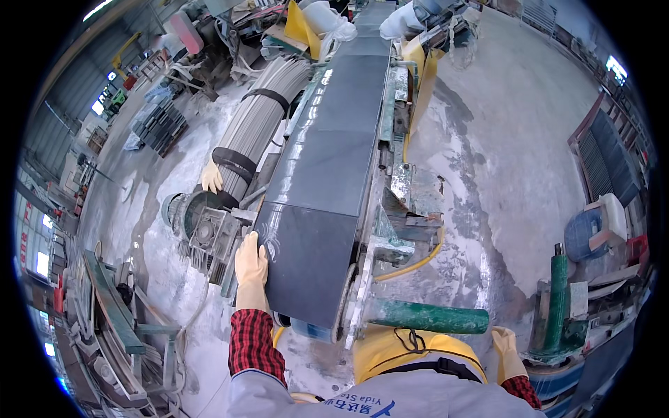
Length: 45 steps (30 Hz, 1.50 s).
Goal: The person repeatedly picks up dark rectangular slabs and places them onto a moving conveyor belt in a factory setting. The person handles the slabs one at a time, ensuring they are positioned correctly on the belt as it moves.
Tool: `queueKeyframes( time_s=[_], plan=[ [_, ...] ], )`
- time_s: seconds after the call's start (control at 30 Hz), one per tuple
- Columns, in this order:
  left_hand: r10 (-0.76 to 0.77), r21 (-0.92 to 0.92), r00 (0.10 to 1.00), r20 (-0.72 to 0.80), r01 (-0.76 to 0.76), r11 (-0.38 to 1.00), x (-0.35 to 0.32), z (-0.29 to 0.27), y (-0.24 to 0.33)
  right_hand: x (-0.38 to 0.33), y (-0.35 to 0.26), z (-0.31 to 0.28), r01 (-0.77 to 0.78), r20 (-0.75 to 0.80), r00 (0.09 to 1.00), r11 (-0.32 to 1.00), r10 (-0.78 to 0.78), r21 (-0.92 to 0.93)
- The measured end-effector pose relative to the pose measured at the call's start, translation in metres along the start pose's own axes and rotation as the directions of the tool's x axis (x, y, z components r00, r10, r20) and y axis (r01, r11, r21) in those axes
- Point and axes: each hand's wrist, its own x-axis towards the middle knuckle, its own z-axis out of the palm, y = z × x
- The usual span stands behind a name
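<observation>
My left hand [251,266], in a cream rubber glove, lies open on the left edge of a dark grey stone slab [313,254]. The fingers are stretched out and point away from me. This slab sits at the near end of a long conveyor, with more dark slabs [331,104] lined up beyond it. My right hand [507,348], gloved the same way, hangs low by my side past the end of a green roller [428,317]. Its fingers look loosely bent, with nothing visible in them. A yellow apron [418,352] covers my front.
Left of the conveyor are a motor [205,226], a loose cream glove [211,175] and a strapped bundle of long strips [254,129]. A metal frame [118,313] stands at lower left. A yellow hose [418,263] curves along the right side. A blue jug [584,233] stands farther right.
</observation>
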Motion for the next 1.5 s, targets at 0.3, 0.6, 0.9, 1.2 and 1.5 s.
queueKeyframes(
  time_s=[0.3, 0.6, 0.9, 1.2, 1.5],
  plan=[
    [0.062, -0.067, 0.998, 0.017, -0.061, 0.996, -0.05, -0.056, -0.012, 0.02, -0.041, 0.021, 0.089, 0.032, 0.996, 0.982, -0.084, -0.166],
    [-0.532, -0.285, 0.837, 0.131, 0.545, 0.788, -0.145, -0.063, -0.006, 0.039, -0.02, 0.014, 0.153, 0.031, 0.988, 0.985, -0.151, -0.078],
    [-0.371, -0.565, 0.46, 0.807, 0.417, -0.711, -0.172, -0.04, 0.092, 0.055, -0.009, 0.021, 0.164, 0.063, 0.986, 0.966, -0.155, -0.2],
    [-0.405, -0.736, 0.689, 0.6, 0.277, -0.618, -0.087, -0.158, 0.136, 0.071, -0.045, 0.001, 0.154, -0.007, 0.987, 0.968, -0.158, -0.198],
    [-0.324, -0.636, 0.647, 0.69, 0.327, -0.699, -0.067, -0.158, 0.119, 0.05, -0.09, 0.036, 0.324, -0.032, 0.946, 0.937, -0.323, 0.131]
  ],
)
